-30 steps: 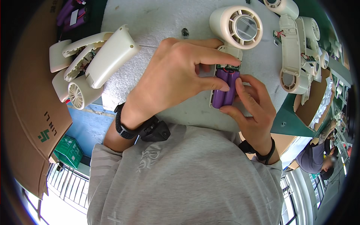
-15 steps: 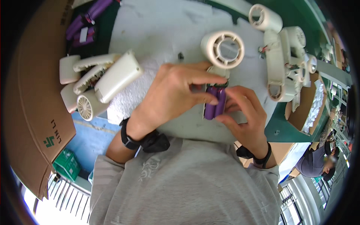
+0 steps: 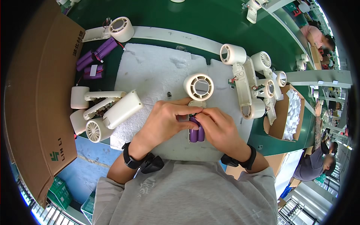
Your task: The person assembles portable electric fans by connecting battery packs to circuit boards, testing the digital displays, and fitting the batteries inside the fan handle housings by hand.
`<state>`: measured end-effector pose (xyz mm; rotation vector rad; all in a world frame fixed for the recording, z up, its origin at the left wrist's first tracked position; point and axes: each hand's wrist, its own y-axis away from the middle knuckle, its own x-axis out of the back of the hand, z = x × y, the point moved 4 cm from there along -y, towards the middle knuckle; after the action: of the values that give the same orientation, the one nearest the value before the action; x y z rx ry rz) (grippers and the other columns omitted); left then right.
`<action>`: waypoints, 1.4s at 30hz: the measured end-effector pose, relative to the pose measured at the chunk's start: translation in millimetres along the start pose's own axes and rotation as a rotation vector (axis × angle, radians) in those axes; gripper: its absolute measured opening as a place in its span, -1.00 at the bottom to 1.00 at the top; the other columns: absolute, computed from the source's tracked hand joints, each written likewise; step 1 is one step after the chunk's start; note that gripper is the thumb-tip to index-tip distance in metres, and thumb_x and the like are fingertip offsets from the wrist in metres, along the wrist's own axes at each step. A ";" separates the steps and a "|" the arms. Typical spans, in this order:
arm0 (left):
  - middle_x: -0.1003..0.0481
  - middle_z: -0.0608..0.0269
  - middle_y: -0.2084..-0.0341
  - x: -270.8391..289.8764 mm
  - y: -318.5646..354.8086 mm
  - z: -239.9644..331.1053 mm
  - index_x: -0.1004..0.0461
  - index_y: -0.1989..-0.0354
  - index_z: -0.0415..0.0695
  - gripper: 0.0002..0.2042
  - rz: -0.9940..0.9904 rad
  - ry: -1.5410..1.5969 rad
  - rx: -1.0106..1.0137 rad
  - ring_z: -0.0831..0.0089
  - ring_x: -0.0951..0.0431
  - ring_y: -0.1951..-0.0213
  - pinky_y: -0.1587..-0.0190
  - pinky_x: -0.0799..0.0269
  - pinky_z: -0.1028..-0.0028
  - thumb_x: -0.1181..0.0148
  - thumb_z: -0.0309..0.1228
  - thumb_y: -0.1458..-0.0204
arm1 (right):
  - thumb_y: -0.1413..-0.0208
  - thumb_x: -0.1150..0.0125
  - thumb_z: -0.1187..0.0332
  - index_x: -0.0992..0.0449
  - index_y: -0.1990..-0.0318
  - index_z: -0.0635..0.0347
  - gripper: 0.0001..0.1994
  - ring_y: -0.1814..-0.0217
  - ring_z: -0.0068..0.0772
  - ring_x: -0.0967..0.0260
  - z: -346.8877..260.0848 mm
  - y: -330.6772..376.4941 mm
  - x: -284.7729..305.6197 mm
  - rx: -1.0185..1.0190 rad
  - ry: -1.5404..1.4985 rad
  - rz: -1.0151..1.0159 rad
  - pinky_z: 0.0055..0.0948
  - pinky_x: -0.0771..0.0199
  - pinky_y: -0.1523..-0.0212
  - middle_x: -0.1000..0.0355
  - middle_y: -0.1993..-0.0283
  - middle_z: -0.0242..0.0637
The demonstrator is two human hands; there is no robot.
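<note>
In front of me lies a cream-white fan-like housing with a round ring head (image 3: 198, 87) at its far end. A pack of purple battery cells (image 3: 194, 135) sits in its handle, toward me. My left hand (image 3: 165, 118) grips the housing from the left, its thumb across the cells and its forefinger over the far end of the handle. My right hand (image 3: 217, 125) is closed at the top of the pack, thumb and fingers pinched together. Whatever is between those fingertips is hidden. Both hands meet just below the ring head.
A white foam sheet (image 3: 150, 63) lies under the work on a green table (image 3: 161, 18). White housings (image 3: 123, 108) lie left, more housings (image 3: 243, 84) right. Purple battery packs (image 3: 105, 48) are at far left. Cardboard boxes (image 3: 41, 93) flank both sides; co-workers (image 3: 313, 165) sit at right.
My right hand has gone from fingers apart beside the battery pack to a pinch at its top. The left hand keeps its grip. My view has shifted, showing more of the table's far side.
</note>
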<state>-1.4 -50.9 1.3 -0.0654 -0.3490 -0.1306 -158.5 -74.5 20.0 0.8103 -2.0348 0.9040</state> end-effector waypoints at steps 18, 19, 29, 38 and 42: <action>-0.53 0.10 0.02 0.9 7.6 -3.3 -0.59 0.06 -0.05 -0.54 -0.026 0.066 -0.031 0.19 -0.62 0.15 0.18 -0.56 0.41 -0.44 -0.58 0.25 | 0.18 -0.40 0.52 -0.45 -0.01 0.43 -0.50 -0.02 -0.03 -0.36 -23.9 16.2 7.3 -0.126 -0.078 -0.185 -0.21 -0.44 0.00 -0.33 -0.09 -0.08; -0.53 0.10 0.02 -1.1 9.9 -2.6 -0.59 0.06 -0.05 -0.54 -0.031 0.075 -0.039 0.19 -0.62 0.15 0.18 -0.56 0.41 -0.44 -0.58 0.25 | 0.19 -0.41 0.51 -0.42 -0.06 0.43 -0.44 -0.06 0.00 -0.33 -26.2 20.0 2.3 -0.134 -0.054 -0.186 -0.17 -0.41 -0.05 -0.30 -0.13 -0.06; -0.36 0.07 -0.16 5.0 10.8 -1.9 -0.28 -0.26 -0.01 -0.27 0.134 0.038 0.023 0.29 -0.55 0.13 0.20 -0.54 0.43 -0.40 -0.60 0.18 | 0.05 -0.24 0.60 -0.28 -0.23 0.39 -0.40 -0.26 0.04 -0.26 9.7 -66.7 37.0 -0.360 0.330 0.143 -0.21 -0.34 -0.18 -0.22 -0.28 0.05; -0.35 -0.11 -0.11 2.9 14.5 -0.6 -0.37 -0.17 -0.05 -0.43 0.108 -0.110 -0.096 -0.02 -0.50 0.03 -0.01 -0.47 0.22 -0.36 -0.48 0.10 | -0.18 -0.16 0.38 -0.47 -0.09 0.30 -0.66 0.28 -0.53 -0.48 82.0 -132.4 187.5 -0.454 -0.153 0.140 -0.55 -0.50 0.28 -0.50 0.07 -0.29; -0.37 -0.04 -0.11 4.7 12.3 1.7 -0.43 -0.11 -0.07 -0.48 0.097 -0.046 -0.077 0.02 -0.50 0.04 0.09 -0.51 0.31 -0.38 -0.52 0.11 | -0.15 -0.17 0.03 -0.49 -0.02 0.32 -0.50 0.24 -0.43 -0.50 261.1 -178.1 223.7 -0.825 0.402 -0.184 -0.47 -0.50 0.26 -0.53 0.29 -0.16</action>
<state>4.1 -39.1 4.0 -0.1610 -0.3865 -0.0466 -234.7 -434.7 139.9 0.3069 -1.7041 0.0618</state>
